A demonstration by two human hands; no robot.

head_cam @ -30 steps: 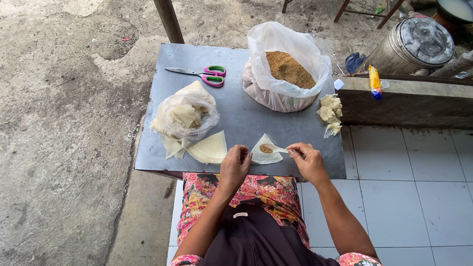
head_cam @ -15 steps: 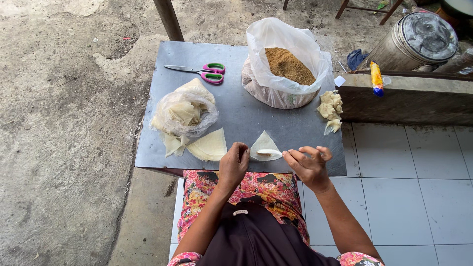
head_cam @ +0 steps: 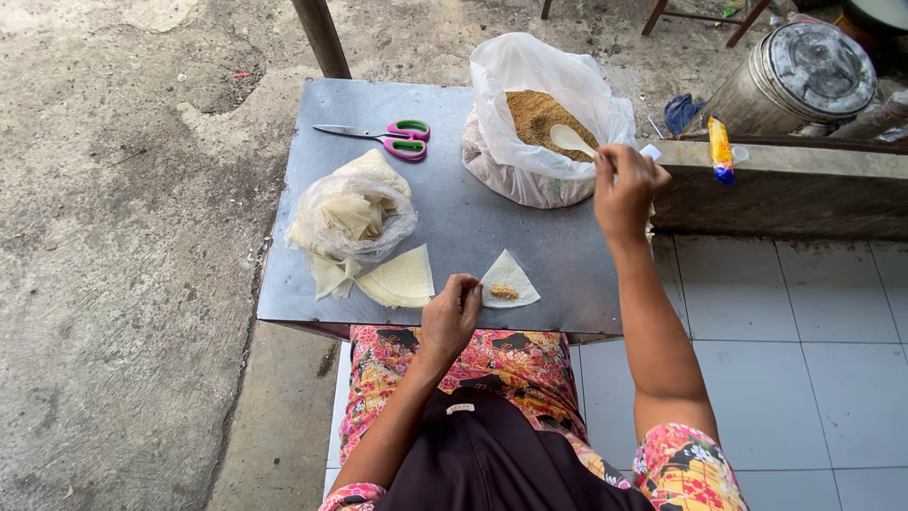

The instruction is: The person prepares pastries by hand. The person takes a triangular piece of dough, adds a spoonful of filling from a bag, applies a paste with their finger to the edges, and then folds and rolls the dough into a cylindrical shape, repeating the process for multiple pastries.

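Triangular wrapper lies flat near the front edge of the grey table, a small dab of brown filling on it, and the left hand pins its left corner with curled fingertips so the thin sheet stays put. The right hand pinches the handle of a white spoon, its bowl over the crumbly filling in the open plastic bag, within easy reach. Spare wrappers sit to the left.

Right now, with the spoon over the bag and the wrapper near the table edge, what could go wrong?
1. The wrapper with filling lies close to the table edge, pinned only by the left hand; it might slide off.
2. The right hand holds the spoon over the open bag; crumbs could spill on the way back.
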